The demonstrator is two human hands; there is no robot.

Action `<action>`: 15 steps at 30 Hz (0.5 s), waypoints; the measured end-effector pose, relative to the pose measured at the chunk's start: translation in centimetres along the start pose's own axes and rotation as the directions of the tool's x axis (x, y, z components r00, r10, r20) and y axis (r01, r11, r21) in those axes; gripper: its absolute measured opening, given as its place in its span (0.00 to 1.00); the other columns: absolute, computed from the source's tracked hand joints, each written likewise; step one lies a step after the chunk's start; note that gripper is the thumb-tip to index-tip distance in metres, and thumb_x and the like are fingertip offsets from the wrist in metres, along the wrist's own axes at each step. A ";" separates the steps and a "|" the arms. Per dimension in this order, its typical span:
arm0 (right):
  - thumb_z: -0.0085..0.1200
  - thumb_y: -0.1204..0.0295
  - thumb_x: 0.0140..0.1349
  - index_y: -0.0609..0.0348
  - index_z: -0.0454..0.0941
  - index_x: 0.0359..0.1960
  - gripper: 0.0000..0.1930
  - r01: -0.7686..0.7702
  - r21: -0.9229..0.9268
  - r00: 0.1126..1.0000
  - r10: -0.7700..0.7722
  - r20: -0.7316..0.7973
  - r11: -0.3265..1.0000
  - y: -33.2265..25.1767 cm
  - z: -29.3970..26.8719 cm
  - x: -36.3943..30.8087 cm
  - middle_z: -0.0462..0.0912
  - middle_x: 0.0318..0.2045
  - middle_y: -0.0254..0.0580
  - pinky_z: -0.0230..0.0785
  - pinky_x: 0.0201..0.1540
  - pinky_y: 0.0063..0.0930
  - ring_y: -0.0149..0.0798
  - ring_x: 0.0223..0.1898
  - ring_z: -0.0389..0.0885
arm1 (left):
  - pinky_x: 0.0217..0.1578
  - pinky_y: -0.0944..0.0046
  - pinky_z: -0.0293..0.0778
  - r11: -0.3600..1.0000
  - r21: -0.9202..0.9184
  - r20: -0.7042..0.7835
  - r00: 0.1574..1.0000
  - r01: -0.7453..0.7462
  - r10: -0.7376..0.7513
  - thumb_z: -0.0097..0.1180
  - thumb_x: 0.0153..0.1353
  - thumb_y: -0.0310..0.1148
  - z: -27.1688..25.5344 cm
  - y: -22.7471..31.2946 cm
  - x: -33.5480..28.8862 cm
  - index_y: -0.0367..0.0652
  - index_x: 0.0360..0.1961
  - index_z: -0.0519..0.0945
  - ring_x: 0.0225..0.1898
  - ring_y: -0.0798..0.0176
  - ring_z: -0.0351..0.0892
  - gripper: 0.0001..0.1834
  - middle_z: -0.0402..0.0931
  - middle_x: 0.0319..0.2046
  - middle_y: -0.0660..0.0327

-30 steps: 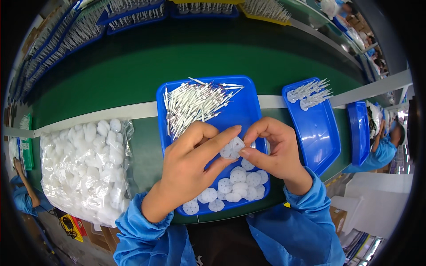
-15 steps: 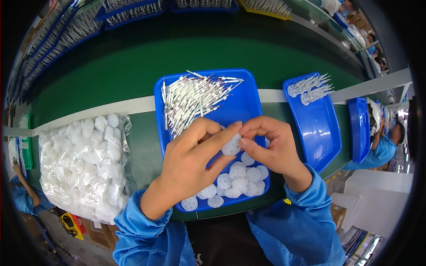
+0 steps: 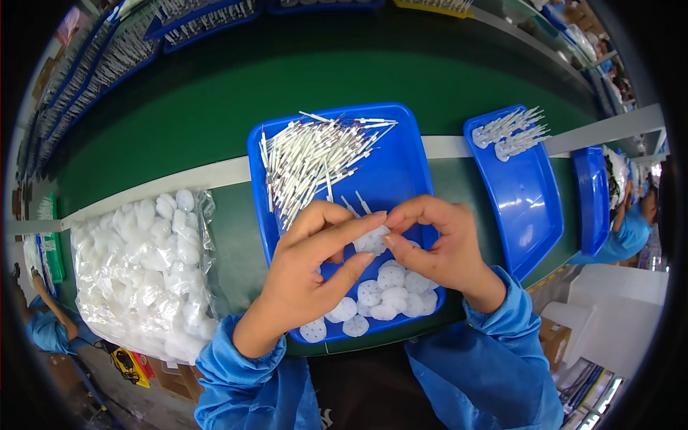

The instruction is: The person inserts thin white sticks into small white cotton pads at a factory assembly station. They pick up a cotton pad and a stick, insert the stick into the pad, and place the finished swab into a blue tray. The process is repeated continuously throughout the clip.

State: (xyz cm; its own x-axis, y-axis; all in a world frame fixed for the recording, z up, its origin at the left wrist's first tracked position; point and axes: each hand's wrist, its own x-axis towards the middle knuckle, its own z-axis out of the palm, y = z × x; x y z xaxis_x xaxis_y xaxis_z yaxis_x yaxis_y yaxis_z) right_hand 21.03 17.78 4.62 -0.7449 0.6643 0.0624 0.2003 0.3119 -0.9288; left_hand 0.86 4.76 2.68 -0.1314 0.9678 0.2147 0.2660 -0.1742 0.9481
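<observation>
Both my hands meet over the front of a blue tray (image 3: 412, 168), pinching one white round disc with small holes (image 3: 370, 241) between them. My left hand (image 3: 304, 261) grips its left side with thumb and forefinger. The thumb and fingertips of my right hand (image 3: 441, 244) press on its right edge. Two thin white sticks (image 3: 362, 203) stand up behind the disc; fingers hide where they join it. In the tray's far left lies a heap of thin white sticks with dark ends (image 3: 312, 161). Loose white discs (image 3: 394, 295) are piled at its near side, below my hands.
On the left lies a clear bag of white discs (image 3: 140, 272). A second blue tray (image 3: 527, 215) at right holds discs with upright sticks (image 3: 512, 132); another blue tray (image 3: 592, 204) stands beyond. Filled trays (image 3: 208, 25) line the back. Co-workers' blue sleeves (image 3: 627, 236) show at both sides.
The disc has tilted between my fingers, and two sticks now show upright behind it. My hands stay close together over the tray. The whole view has shifted slightly.
</observation>
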 end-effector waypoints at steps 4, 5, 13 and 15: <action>0.75 0.76 0.55 0.55 0.87 0.42 0.13 0.317 -0.337 0.943 -0.332 0.016 0.886 2.0 -0.1 0.6 0.92 0.36 0.36 0.83 0.45 0.34 0.39 0.38 0.93 | 0.37 0.68 0.72 0.992 0.125 -0.075 0.996 -0.028 0.038 0.74 0.54 0.20 -0.1 0.3 -0.3 0.40 0.68 0.84 0.34 0.69 0.71 0.36 0.74 0.60 0.55; 0.76 0.75 0.54 0.54 0.87 0.41 0.14 0.413 -0.458 0.900 -0.431 0.070 0.787 2.7 -0.4 0.8 0.92 0.37 0.35 0.83 0.47 0.36 0.41 0.39 0.92 | 0.37 0.67 0.73 0.979 0.203 -0.051 0.998 -0.026 0.037 0.73 0.53 0.20 -0.5 -0.3 -0.6 0.40 0.71 0.79 0.34 0.68 0.72 0.41 0.69 0.70 0.52; 0.72 0.73 0.55 0.48 0.89 0.37 0.09 0.369 -0.552 0.928 -0.325 0.181 0.748 3.6 -0.7 0.1 0.90 0.48 0.31 0.75 0.65 0.46 0.41 0.51 0.87 | 0.41 0.57 0.85 0.857 0.512 0.023 0.997 0.047 -0.068 0.59 0.62 0.16 0.4 -1.5 -0.8 0.45 0.72 0.77 0.38 0.57 0.88 0.35 0.86 0.57 0.55; 0.72 0.73 0.55 0.48 0.89 0.38 0.09 0.336 -0.544 0.941 -0.292 0.169 0.769 3.6 -1.4 -0.5 0.90 0.47 0.30 0.74 0.66 0.47 0.41 0.51 0.87 | 0.40 0.58 0.85 0.862 0.501 -0.010 0.997 0.069 -0.074 0.61 0.60 0.16 0.1 -1.1 -0.7 0.46 0.65 0.83 0.36 0.56 0.88 0.30 0.85 0.54 0.54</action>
State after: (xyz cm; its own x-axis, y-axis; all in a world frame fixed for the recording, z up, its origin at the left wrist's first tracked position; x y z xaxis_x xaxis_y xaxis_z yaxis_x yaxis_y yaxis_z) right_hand 23.01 19.55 1.76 -0.8670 0.4199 0.2683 0.2501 0.8324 -0.4945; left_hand 0.73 4.27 1.50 -0.1603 0.9762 0.1458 0.6991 0.0080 0.7150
